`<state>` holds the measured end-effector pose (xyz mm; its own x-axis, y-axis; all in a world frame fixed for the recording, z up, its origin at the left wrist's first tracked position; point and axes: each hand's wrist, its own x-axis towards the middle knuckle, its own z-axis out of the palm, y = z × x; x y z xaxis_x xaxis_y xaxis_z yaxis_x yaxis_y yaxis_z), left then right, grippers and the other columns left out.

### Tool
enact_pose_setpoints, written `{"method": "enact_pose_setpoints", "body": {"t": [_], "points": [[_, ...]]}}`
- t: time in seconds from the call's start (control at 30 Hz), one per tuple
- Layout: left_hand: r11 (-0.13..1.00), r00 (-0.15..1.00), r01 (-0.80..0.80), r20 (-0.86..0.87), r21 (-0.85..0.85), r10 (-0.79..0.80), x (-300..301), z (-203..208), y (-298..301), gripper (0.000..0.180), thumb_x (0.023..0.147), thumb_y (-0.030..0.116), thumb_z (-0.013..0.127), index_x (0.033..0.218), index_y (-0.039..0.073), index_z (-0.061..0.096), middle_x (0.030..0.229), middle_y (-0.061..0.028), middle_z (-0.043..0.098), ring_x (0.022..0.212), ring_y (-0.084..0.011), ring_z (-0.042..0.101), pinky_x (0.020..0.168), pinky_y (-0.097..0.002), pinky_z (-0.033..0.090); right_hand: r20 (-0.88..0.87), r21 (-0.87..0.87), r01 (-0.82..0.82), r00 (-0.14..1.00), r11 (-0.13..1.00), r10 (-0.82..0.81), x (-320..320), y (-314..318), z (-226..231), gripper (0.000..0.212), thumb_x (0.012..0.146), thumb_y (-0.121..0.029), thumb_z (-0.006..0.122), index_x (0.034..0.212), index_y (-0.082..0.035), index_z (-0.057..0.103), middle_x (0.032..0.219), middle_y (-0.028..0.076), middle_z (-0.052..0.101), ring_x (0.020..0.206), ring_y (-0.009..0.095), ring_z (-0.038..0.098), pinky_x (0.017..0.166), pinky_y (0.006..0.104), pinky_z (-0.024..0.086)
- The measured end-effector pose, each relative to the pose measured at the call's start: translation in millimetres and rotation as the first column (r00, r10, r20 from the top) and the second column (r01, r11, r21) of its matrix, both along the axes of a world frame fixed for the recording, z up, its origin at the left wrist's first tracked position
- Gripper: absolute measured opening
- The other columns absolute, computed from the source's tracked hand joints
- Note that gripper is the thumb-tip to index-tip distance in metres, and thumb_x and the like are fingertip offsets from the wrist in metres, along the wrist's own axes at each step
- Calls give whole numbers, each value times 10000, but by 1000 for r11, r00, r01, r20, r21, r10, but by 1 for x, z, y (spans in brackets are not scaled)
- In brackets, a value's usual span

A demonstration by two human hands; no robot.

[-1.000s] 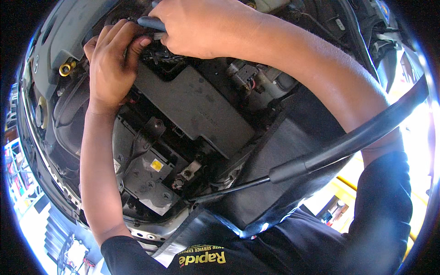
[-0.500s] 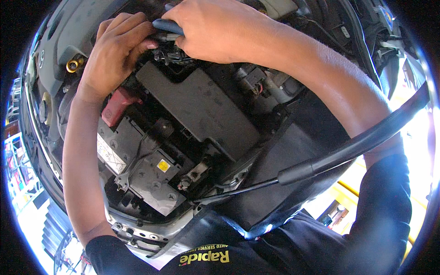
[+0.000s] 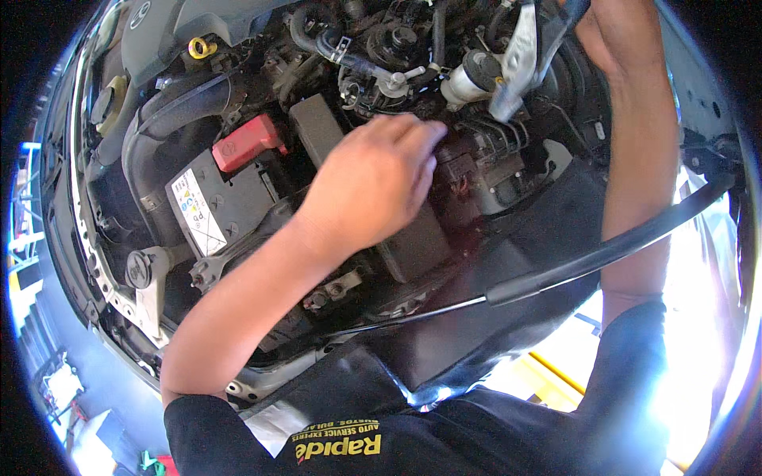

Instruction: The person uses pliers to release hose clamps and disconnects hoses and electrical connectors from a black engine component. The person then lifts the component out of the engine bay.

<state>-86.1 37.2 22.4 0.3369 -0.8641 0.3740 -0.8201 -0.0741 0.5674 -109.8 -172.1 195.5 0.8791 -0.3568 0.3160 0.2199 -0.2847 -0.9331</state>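
From the wearer's head, one wide fisheye view faces down, close over the engine bay [image 3: 84, 238].

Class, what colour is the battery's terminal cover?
The terminal cover is red; it shows best in the head view.

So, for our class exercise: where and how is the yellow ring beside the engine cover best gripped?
Hook or pinch the yellow ring itself, probably from above, on the side away from the grey engine cover: its looped shape shows unobstructed beside the cover's edge.
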Motion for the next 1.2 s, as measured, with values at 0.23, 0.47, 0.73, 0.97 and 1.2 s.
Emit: {"method": "enact_pose_setpoints", "body": {"t": [0.23,0.47,0.73,0.97,1.2], "points": [[968,894,-248,397,49,209,-9,-3,-21,540,887,101,595,1404,-46,544,1567,-212,420,1412,-358,457,1149,-432,414,-37,359,55,998,932,-45,69,-28,-33,188,871,-121,560,1041,-50,601,948,81,620,977,310,683,987,662,507],[975,894,-218,409,44,181,-10,-21,-16,623,885,131,532,1475,-65,492,1660,-218,303,1509,-335,340,1185,-386,373,-207,363,121,977,924,-47,103,-18,-74,338,842,-122,612,1162,-20,575,1101,129,539,1024,290,594,881,601,506],[965,911,-231,376,123,170,-11,-22,-17,591,871,132,534,1438,-34,543,1673,-190,295,1522,-312,322,1017,-335,490,-126,392,27,992,920,25,120,-35,-81,290,842,-115,607,1109,-16,554,1114,138,480,1054,337,540,908,535,507],[970,912,-217,376,106,163,-8,-22,-15,577,876,131,531,1430,-31,553,1672,-193,291,1524,-320,321,1106,-378,442,-203,381,-3,975,925,87,114,-31,-84,292,865,-148,586,1121,-20,532,1122,136,470,1069,324,535,877,579,502],[960,864,-240,483,145,143,-12,-20,-20,563,968,238,481,1448,-52,537,1643,-263,318,1531,-375,309,1209,-452,342,-320,400,13,939,916,126,103,-15,-71,396,846,-135,582,1210,-7,491,1096,136,461,1039,310,547,842,580,509]]}}
